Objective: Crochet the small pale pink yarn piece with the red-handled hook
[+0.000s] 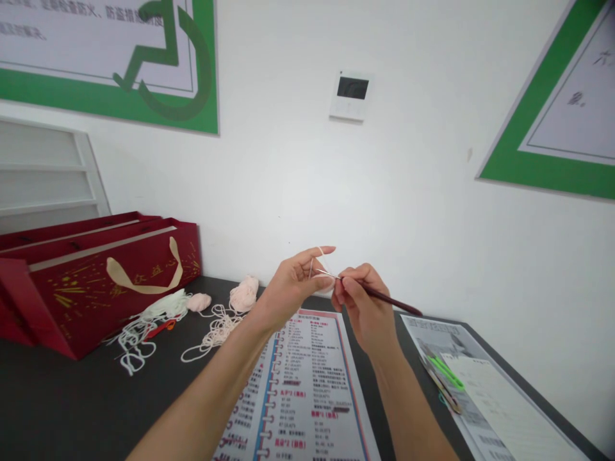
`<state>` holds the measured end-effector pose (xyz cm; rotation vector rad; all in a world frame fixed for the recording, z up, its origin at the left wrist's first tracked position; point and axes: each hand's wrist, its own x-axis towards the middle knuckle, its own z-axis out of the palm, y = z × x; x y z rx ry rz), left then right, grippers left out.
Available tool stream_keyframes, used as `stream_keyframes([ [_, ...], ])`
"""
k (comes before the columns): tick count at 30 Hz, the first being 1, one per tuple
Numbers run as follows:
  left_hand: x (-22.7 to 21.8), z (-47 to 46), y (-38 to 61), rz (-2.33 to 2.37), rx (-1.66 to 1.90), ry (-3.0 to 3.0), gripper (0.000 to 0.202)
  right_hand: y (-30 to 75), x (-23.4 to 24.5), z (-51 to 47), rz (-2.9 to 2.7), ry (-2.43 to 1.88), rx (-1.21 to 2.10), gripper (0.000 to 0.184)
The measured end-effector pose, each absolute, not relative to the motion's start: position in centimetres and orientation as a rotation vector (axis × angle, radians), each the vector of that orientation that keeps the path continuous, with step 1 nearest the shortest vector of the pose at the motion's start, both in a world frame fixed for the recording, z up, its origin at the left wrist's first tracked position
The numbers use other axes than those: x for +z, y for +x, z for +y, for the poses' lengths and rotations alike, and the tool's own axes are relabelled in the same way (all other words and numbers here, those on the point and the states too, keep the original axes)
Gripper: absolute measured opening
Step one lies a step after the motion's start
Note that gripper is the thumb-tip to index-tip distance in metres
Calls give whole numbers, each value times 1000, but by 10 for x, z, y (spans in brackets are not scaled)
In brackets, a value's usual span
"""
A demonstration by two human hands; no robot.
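"One hook, held where?"
"Gripped by right fingers, handle slanting down-right, tip leftward at the yarn."
"Left fingers?"
"Pinching that yarn, one strand over the index finger."

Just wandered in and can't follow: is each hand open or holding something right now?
Left hand: partly closed, holding thin pale yarn, looped over the index finger.
Right hand: closed, holding a slim metal-tipped crochet hook with a dark reddish-brown handle.

On the table, yarn lies left of the sheet, bags farther left, papers right.
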<state>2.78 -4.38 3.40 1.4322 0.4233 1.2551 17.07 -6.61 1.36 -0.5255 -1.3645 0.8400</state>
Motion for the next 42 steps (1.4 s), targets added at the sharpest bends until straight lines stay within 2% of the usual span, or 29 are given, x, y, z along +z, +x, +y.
stream_keyframes([
  [2,34,-46,32,409,1285,1380,49,168,8,-68,-1516,-657,429,8],
  [5,34,-49,35,403,1309,1324,49,168,0,-67,-1697,-740,-226,17],
  [8,35,-49,33,357,1223,1215,48,168,-7,-62,-1716,-601,-495,30],
  [10,35,-46,29,326,1113,1120,46,169,-8,-60,-1702,-540,-336,31],
  [14,34,-36,19,294,988,1052,47,174,3,-65,-1614,-501,374,15],
  [17,33,-32,12,295,1034,1086,48,182,13,-69,-1609,-473,606,11],
  [33,34,-27,-2,240,795,1193,41,202,26,-80,-1642,-482,825,9],
  [42,33,-22,-5,281,863,1167,44,184,16,-71,-1539,-343,794,14],
])
